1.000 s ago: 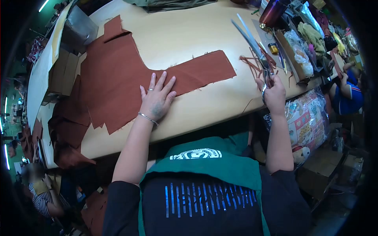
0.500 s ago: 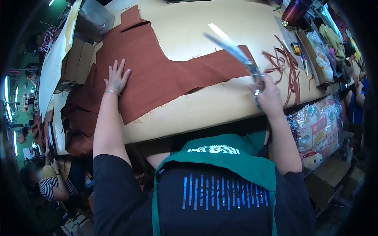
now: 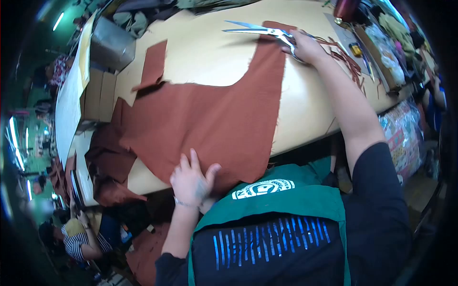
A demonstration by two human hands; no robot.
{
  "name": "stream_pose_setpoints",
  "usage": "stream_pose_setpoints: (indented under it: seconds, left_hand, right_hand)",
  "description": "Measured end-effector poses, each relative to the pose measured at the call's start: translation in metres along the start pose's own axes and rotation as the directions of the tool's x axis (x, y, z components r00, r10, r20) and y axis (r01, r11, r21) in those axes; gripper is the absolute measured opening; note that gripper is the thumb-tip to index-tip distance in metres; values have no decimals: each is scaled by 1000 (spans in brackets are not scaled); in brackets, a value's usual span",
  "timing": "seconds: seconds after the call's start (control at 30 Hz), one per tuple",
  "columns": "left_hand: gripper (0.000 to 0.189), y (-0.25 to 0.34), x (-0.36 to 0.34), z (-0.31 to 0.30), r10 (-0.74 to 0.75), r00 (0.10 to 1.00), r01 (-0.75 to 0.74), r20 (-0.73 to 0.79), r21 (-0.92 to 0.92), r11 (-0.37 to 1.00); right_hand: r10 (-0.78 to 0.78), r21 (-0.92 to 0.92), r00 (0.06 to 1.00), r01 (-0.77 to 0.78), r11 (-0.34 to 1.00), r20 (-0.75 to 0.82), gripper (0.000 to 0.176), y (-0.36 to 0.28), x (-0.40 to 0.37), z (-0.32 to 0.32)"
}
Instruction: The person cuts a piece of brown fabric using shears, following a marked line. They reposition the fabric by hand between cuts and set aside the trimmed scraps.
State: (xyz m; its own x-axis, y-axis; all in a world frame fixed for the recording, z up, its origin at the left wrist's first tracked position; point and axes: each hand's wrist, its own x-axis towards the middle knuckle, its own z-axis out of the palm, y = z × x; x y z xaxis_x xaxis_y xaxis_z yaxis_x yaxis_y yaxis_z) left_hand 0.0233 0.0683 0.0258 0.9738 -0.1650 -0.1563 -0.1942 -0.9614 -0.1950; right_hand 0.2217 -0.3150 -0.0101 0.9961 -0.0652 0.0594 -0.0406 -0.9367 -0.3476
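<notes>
A large piece of rust-brown cloth [image 3: 205,114] with frayed edges lies over the table, its near end hanging at the front edge by my apron. My left hand [image 3: 191,183] rests on that near end, fingers spread and nothing in them. Toward the far side, my right hand [image 3: 305,47] grips a pair of scissors [image 3: 274,32] by the handles. The blades point left and stand slightly apart, over the narrow far end of the cloth. At the upper left, a folded flap [image 3: 153,64] of the same brown colour appears joined to the piece.
Thin brown fabric strips [image 3: 350,64] lie beyond my right hand. A shallow box [image 3: 377,57] of bagged items stands at the right edge. Cardboard boxes [image 3: 98,95] and a metal bin [image 3: 112,43] are at left, near crumpled dark brown cloth [image 3: 107,157]. A person [image 3: 83,238] is at lower left.
The cloth has turned and been drawn toward me, its narrow end now pointing away. My left hand came nearer my body and rightward. My right hand moved farther away with the scissors.
</notes>
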Motion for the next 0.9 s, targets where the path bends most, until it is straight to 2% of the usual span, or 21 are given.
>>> stream_pose_setpoints:
  seconds: [0.1,0.13,0.2,0.23,0.27,0.3,0.37,0.4,0.43,0.53,0.6,0.7,0.73,0.77,0.87,0.9]
  left_hand:
    - [48,22,-4,-44,149,940,-98,307,-175,980]
    - [45,26,4,-49,230,957,-189,179,-220,957]
    - [37,34,29,-58,367,926,-377,-90,-277,884]
    - [31,39,52,-58,439,848,-511,-297,-240,825]
    - [30,48,81,-55,487,763,-609,-425,-221,762]
    - [30,60,111,-52,539,698,-675,-472,-185,714]
    - [41,93,164,-43,600,747,-652,-286,-142,745]
    - [46,110,180,-40,615,770,-634,-169,-100,767]
    - [49,124,190,-32,589,790,-610,-172,-124,782]
    - [58,146,210,-23,502,856,-517,-124,-207,830]
    - [56,148,224,-23,453,876,-481,-167,-225,847]
    - [53,151,238,-27,374,915,-401,-151,-241,884]
    - [53,151,241,-33,357,926,-378,-124,-240,894]
    - [53,152,244,-37,342,935,-356,-97,-239,904]
    - [49,156,252,-31,234,945,-297,-228,-304,905]
    - [47,162,252,-33,149,956,-242,-252,-397,885]
  right_hand:
    - [42,-42,997,-45,998,-58,49,5,20,-3]
    - [81,8,992,-81,997,-93,49,6,18,-9]
    - [158,108,975,-143,984,-156,48,9,9,-23]
    - [211,169,965,-184,968,-157,48,10,-3,-27]
    - [261,228,952,-223,948,-156,48,10,-20,-32]
    - [309,286,938,-257,923,-156,48,14,-32,-38]
    - [313,274,918,-244,930,-244,46,61,-44,-9]
    - [383,271,890,-316,909,-248,43,52,-63,-19]
    - [451,270,856,-386,882,-251,40,38,-88,-27]
    - [422,145,850,-396,907,-317,42,54,-121,-22]
    - [413,115,851,-398,910,-325,42,56,-132,-21]
    - [432,139,849,-409,902,-304,45,53,-125,-18]
    - [384,161,842,-349,923,-379,44,56,-124,-10]
    - [387,173,838,-347,922,-385,43,57,-123,-9]
    - [393,193,822,-343,919,-412,42,54,-126,-10]
    - [379,184,819,-331,925,-432,42,55,-125,-10]
